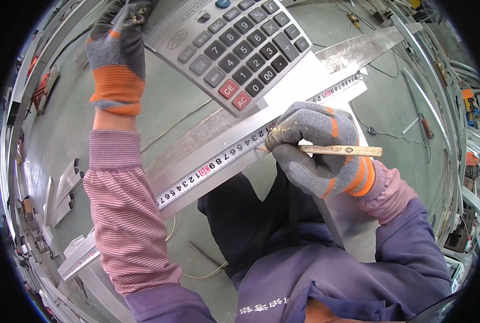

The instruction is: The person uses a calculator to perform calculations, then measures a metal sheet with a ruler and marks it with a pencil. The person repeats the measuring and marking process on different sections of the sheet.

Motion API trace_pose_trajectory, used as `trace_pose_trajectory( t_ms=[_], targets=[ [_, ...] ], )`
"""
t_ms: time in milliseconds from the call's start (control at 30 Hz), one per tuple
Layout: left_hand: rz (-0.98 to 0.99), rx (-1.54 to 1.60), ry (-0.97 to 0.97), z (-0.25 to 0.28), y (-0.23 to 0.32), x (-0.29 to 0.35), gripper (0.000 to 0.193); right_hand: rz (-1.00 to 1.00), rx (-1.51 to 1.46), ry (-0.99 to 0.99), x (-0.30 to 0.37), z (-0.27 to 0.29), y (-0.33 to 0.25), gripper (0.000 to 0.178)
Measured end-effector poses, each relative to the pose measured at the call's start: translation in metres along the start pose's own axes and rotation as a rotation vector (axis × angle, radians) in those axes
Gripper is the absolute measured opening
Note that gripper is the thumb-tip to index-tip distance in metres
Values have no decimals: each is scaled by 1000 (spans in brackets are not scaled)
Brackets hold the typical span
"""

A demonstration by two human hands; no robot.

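My left hand [116, 48], in a grey and orange work glove, is at the upper left, its fingers closed at the edge of a large silver calculator [218, 83]. The calculator is tilted and close to view; its top end is out of frame. A wooden pencil [366, 151] is pinched in my gloved right hand [328, 126], its tip pointing left onto a long metal bar [189, 195]. Along that bar runs a white measuring tape [226, 157] with black and red markings. My right hand covers part of the tape, near its upper right stretch.
Beneath the calculator lies a bright white surface [304, 81]. A broad worn metal strip [366, 48] crosses behind the bar. Metal profiles [65, 194] lie on the grey-green floor to the left. Cables [396, 134] trail over the floor at right, beside more long profiles [425, 97].
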State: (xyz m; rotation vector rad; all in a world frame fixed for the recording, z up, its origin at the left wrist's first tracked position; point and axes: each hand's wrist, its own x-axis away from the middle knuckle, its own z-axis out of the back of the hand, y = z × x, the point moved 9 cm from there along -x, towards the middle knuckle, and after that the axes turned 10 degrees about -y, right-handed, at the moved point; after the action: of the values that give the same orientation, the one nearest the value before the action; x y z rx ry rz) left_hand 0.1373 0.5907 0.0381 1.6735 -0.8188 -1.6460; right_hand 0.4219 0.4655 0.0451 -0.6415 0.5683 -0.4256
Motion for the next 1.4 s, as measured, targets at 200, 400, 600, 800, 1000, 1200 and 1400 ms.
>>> trace_pose_trajectory(
  t_ms=[200, 400, 600, 800, 1000, 1200, 1400],
  targets=[
    [-131, -438, -103, -6, 15, -1, 38, -26, -70, -30, 0, -1, 0, 12],
    [-153, -365, -45, -16, 26, 0, 27, 20, -60, -9, -1, -1, 1, 12],
    [-36, -208, 6, -17, 16, 2, 34, 93, -366, 281, 14, 27, 10, 21],
    [-56, 37, 21, -19, 15, 0, 35, 268, -164, 612, 34, 79, 35, 29],
    [-80, 226, 0, -25, 15, 6, 36, 112, -308, 613, 25, 70, 65, 39],
    [-15, 150, 4, -29, 23, 8, 33, -24, -294, 560, 28, 67, 71, 47],
    [-3, 109, 47, -32, 28, 11, 30, 13, -262, 544, 28, 66, 71, 45]
  ],
)
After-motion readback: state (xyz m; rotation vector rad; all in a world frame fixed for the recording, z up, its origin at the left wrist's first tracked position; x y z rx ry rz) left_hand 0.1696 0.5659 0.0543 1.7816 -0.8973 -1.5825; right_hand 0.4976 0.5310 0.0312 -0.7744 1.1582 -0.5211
